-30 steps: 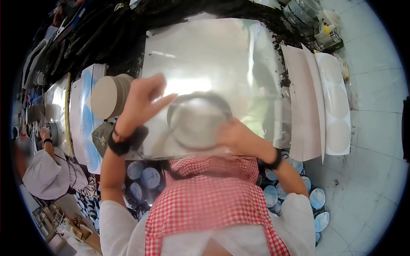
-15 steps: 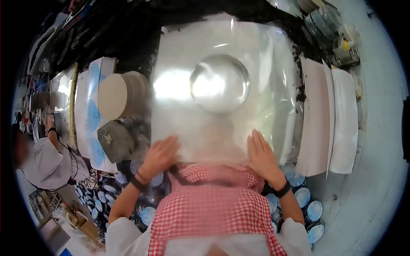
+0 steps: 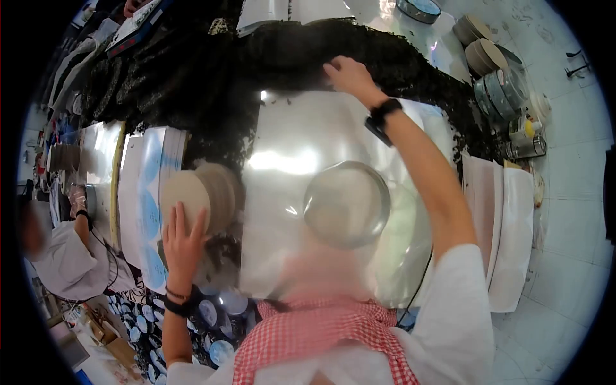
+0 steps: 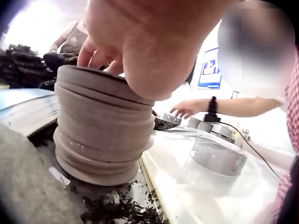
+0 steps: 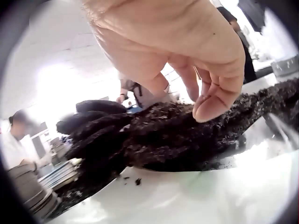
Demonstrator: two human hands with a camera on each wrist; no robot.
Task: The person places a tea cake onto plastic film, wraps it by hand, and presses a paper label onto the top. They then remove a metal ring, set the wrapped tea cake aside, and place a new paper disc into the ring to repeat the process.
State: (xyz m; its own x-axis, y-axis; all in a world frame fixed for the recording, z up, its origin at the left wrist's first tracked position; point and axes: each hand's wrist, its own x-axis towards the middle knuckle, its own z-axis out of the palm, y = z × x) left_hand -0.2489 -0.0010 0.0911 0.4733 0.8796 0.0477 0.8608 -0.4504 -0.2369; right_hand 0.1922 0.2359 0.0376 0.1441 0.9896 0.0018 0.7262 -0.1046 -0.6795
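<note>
Shifting off the plastic sheet's (image 3: 276, 224) near edge, left hand (image 3: 183, 247) now rests straight-fingered on the beige disc stack (image 3: 221, 192); right hand (image 3: 353, 77), fingers loosely bent, reaches the seaweed-like heap (image 5: 173, 135). Ring (image 3: 384, 205) sits untouched on the sheet, presumably awaiting filling.

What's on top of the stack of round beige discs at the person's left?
The person's left hand rests on the stack of round beige discs, its fingers on the top disc. That disc's far part looks bare; whatever lies directly under the fingers is covered.
</note>
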